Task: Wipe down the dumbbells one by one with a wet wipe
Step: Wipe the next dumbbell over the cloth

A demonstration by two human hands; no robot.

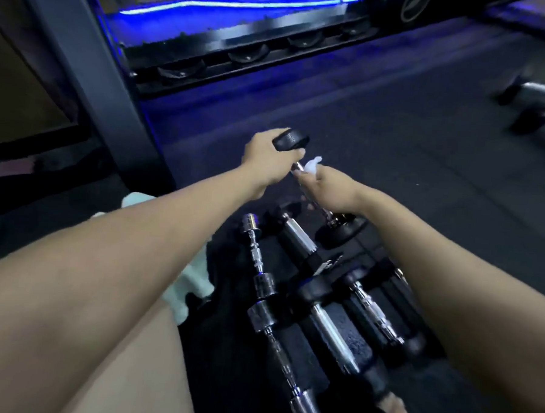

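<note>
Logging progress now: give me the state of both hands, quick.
Left hand: grips the far head of the dumbbell.
Right hand: holds the wipe against the dumbbell's handle.

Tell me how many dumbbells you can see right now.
About 7, though arms may hide others. One held dumbbell is gripped by the left hand and wiped by the right hand. Four lie on the floor below the arms; two sit far right.

The right hand (pixel 329 190) hides the held dumbbell's handle (pixel 298 167); far dumbbells (pixel 535 103) are blurred.
</note>
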